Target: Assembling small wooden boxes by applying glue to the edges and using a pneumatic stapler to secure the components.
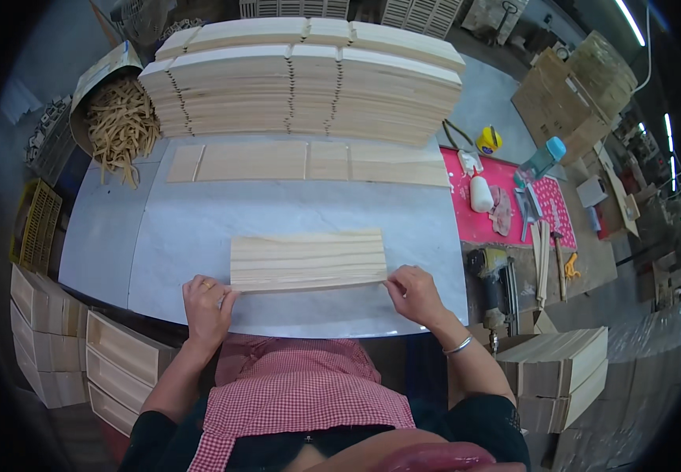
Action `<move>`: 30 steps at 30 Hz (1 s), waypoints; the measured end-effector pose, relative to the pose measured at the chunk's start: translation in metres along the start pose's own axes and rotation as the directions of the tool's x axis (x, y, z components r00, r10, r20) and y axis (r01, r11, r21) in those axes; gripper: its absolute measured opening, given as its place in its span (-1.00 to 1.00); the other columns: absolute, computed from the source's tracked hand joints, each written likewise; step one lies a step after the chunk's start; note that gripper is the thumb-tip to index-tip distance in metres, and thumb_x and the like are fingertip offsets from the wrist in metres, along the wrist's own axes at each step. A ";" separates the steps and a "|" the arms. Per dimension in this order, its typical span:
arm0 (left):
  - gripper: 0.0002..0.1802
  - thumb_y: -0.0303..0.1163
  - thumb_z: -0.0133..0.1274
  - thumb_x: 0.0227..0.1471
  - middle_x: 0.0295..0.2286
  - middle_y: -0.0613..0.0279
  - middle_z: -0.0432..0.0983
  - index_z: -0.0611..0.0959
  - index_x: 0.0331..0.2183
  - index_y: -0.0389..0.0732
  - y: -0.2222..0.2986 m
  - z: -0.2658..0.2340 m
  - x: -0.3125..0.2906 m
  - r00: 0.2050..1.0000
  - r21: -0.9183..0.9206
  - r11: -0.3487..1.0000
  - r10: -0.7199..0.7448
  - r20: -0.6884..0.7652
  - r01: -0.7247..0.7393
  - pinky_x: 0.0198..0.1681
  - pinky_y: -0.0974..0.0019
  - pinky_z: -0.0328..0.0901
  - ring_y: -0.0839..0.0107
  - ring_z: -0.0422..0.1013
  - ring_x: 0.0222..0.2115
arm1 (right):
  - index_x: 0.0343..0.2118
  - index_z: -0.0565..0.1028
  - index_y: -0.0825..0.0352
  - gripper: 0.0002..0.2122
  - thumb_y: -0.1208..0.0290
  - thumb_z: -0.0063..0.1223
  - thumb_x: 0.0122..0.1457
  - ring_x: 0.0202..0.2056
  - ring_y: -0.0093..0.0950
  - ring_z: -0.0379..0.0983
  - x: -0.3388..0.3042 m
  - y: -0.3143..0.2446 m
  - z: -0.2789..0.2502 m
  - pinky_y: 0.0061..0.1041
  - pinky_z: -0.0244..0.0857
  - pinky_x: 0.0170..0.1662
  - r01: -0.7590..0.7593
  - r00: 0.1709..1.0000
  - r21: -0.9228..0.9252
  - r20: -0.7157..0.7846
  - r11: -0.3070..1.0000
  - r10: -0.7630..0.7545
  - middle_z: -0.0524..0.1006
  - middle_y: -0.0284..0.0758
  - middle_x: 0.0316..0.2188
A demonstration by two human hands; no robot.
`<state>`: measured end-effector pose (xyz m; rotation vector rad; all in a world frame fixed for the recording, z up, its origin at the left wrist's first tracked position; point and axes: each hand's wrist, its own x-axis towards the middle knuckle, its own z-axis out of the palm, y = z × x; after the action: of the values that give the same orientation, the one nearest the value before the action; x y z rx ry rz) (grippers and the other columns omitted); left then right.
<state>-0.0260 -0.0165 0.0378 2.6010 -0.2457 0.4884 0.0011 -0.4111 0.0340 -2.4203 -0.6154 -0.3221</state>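
A pale rectangular wooden board [309, 259] with wavy grain rests on the white tabletop [191, 216] in front of me. At its near left corner my left hand [208, 305] pinches the edge between thumb and curled fingers. My right hand [417, 294] grips the near right corner the same way, a metal bangle on that wrist. Farther off lies a long grooved wooden plank [250, 160], apart from both hands. Behind it rises a tall stack of similar grooved planks [238, 90].
A tipped bucket [88, 90] spills wooden strips at the far left. On the right are a pink mat [466, 212], a white bottle [481, 194], a teal-capped bottle [541, 161], a nail gun [494, 287] and a hammer [559, 263]. Wooden boxes [132, 342] stand below left, more boxes [553, 366] below right.
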 end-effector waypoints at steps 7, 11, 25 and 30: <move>-0.72 -0.32 0.31 -0.09 -0.26 0.15 0.55 0.63 -0.35 -0.27 -0.007 0.003 0.013 0.969 0.183 0.983 -0.057 0.240 0.013 -0.04 0.15 0.24 0.14 0.42 -0.22 | -0.43 0.53 0.36 -0.92 0.53 0.23 0.03 -0.55 -0.35 0.35 0.001 0.012 -0.006 -0.43 0.28 -0.39 -0.145 0.989 -0.037 0.012 0.989 0.145 0.49 -0.28 -0.54; -0.52 -0.17 0.35 -0.10 -0.04 0.07 0.50 0.59 -0.24 -0.31 0.004 -0.026 0.024 0.871 0.318 0.925 -0.322 0.371 0.207 0.06 0.14 0.25 0.08 0.45 -0.07 | -0.05 0.50 0.41 -0.59 0.34 0.32 0.08 -0.33 -0.30 0.46 -0.040 0.043 -0.061 -0.39 0.38 -0.23 -0.409 0.903 -0.239 -0.247 0.881 0.352 0.55 -0.20 -0.27; -0.32 0.11 0.33 -0.22 -0.02 -0.19 0.42 0.58 -0.27 -0.30 0.109 0.097 0.106 0.820 -0.086 0.844 0.534 0.203 -0.529 0.16 -0.10 0.13 -0.06 0.30 0.09 | 0.06 0.34 0.52 -0.34 0.17 0.32 -0.01 -0.31 -0.13 0.54 -0.106 0.128 -0.108 -0.29 0.42 -0.14 -0.789 0.552 -0.481 -0.280 0.383 0.785 0.56 0.03 -0.24; -0.36 0.06 0.32 -0.22 -0.12 -0.11 0.45 0.59 -0.26 -0.30 0.119 0.089 0.125 0.646 -0.254 0.951 0.306 0.699 -0.176 0.11 -0.07 0.16 -0.01 0.34 -0.01 | -0.16 0.46 0.49 -0.51 0.19 0.35 -0.02 -0.55 -0.32 0.50 -0.080 0.093 -0.130 -0.40 0.41 -0.39 -0.877 0.467 -0.276 -0.301 0.393 0.831 0.56 -0.12 -0.45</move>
<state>0.0851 -0.1744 0.0630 2.4647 -0.8727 -0.5298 -0.0313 -0.5852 0.0594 -2.6922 0.9135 -0.1242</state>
